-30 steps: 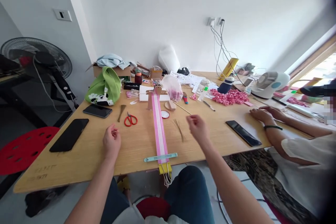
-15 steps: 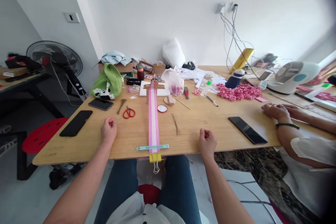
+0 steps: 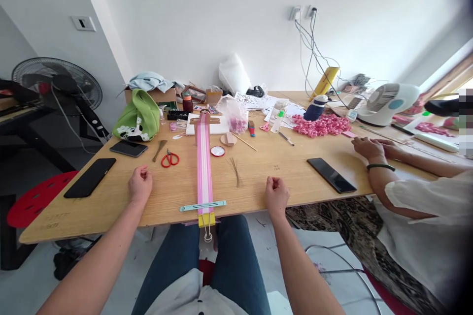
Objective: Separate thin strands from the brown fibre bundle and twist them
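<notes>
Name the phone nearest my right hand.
The black phone, just right of your right hand. The left-edge phone and the phone behind it both lie left of the pink loom.

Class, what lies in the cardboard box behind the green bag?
A pale blue cloth is heaped above the rim of the cardboard box; whatever lies beneath it is covered.

Pink loom threads [image 3: 204, 167], too fine to count
</notes>
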Demonstrator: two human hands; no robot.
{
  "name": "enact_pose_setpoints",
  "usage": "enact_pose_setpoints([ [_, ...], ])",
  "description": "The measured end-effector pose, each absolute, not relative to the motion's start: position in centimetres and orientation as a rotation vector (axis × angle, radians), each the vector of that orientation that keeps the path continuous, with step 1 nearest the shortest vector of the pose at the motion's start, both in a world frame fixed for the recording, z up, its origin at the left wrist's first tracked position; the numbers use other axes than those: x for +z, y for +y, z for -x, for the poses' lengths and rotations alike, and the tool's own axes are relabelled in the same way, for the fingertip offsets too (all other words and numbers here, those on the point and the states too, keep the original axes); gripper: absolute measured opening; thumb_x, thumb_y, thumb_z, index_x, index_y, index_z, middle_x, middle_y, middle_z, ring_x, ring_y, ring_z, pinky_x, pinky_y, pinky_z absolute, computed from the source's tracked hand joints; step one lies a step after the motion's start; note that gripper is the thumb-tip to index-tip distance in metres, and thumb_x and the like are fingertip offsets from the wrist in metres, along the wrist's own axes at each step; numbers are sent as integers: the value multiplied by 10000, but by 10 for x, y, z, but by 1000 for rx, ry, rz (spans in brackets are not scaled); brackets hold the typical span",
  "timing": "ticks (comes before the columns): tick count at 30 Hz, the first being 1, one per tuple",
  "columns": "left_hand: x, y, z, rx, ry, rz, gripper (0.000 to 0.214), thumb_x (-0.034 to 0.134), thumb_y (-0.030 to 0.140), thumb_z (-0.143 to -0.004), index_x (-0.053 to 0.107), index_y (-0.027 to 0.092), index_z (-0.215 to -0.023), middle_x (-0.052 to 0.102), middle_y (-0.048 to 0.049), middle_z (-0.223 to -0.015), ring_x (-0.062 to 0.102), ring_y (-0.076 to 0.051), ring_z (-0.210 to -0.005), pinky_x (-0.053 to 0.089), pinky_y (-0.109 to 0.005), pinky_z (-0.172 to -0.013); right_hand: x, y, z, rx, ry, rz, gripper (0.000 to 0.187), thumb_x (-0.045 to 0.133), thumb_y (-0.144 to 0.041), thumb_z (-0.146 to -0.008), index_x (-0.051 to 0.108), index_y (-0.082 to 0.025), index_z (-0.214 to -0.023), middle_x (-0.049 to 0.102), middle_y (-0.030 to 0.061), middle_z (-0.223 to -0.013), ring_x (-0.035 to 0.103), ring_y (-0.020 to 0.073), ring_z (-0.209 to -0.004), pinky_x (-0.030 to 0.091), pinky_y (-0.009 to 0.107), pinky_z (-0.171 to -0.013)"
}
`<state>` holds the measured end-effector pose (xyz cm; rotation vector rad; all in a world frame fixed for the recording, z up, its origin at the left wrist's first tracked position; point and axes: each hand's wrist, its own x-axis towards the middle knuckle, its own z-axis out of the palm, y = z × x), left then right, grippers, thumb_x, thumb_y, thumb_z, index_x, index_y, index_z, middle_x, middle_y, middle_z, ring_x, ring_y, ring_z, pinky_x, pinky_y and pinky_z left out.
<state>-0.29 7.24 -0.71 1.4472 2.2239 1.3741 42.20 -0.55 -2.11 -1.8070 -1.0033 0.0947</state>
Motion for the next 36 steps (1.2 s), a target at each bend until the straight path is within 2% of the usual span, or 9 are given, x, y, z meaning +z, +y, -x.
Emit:
enact_pose_setpoints([
  [6, -6, 72, 2, 1376, 2201, -1451, 309, 516, 233, -707, 636, 152, -981, 653, -55, -760, 620, -227, -711, 512, -391, -797, -21, -5, -422, 88, -1004, 1816, 437, 356, -594, -851, 531, -202, -766, 590, 48, -614, 541, 213, -600, 342, 306, -606],
  [15, -10, 72, 5, 1487, 2080, -1405, 331, 524, 274, -717, 613, 163, -1016, 655, -57, -784, 622, -228, -706, 522, -408, -787, -16, -6, -421, 82, -1037, 1898, 524, 326, -663, -839, 555, -193, -788, 620, 68, -631, 562, 218, -603, 366, 313, -596],
  [22, -12, 71, 6, 1548, 2005, -1391, 344, 526, 302, -715, 612, 153, -1013, 651, -66, -784, 617, -230, -691, 525, -403, -749, -11, -7, -415, 127, -1158, 1928, 543, 346, -676, -829, 577, -184, -823, 599, 47, -592, 570, 231, -588, 362, 311, -569],
  [25, -14, 72, 8, 1561, 1998, -1379, 355, 538, 298, -701, 614, 154, -1016, 647, -61, -777, 608, -224, -678, 525, -405, -758, -9, -5, -404, 193, -1300, 1908, 462, 411, -620, -842, 588, -195, -808, 629, 48, -654, 592, 222, -642, 389, 302, -600],
  [29, -20, 75, 11, 1588, 1990, -1356, 376, 530, 293, -714, 601, 154, -1057, 651, -66, -812, 615, -216, -713, 526, -391, -788, -3, 3, -379, 153, -1489, 2037, 400, 511, -574, -834, 592, -183, -803, 661, 113, -834, 607, 262, -863, 414, 326, -745],
  [32, -24, 77, 12, 1598, 1984, -1352, 377, 523, 296, -725, 596, 156, -1067, 658, -71, -822, 621, -215, -712, 535, -383, -767, 5, 12, -361, 63, -1640, 2266, 433, 494, -549, -867, 614, -134, -900, 661, 183, -962, 588, 301, -978, 394, 361, -836],
  [36, -27, 79, 13, 1607, 1973, -1374, 372, 523, 297, -722, 595, 164, -1061, 659, -67, -819, 620, -213, -705, 537, -377, -752, 10, 19, -348, 28, -1726, 2370, 391, 480, -438, -903, 634, -87, -981, 662, 217, -1044, 581, 325, -1018, 374, 378, -849],
])
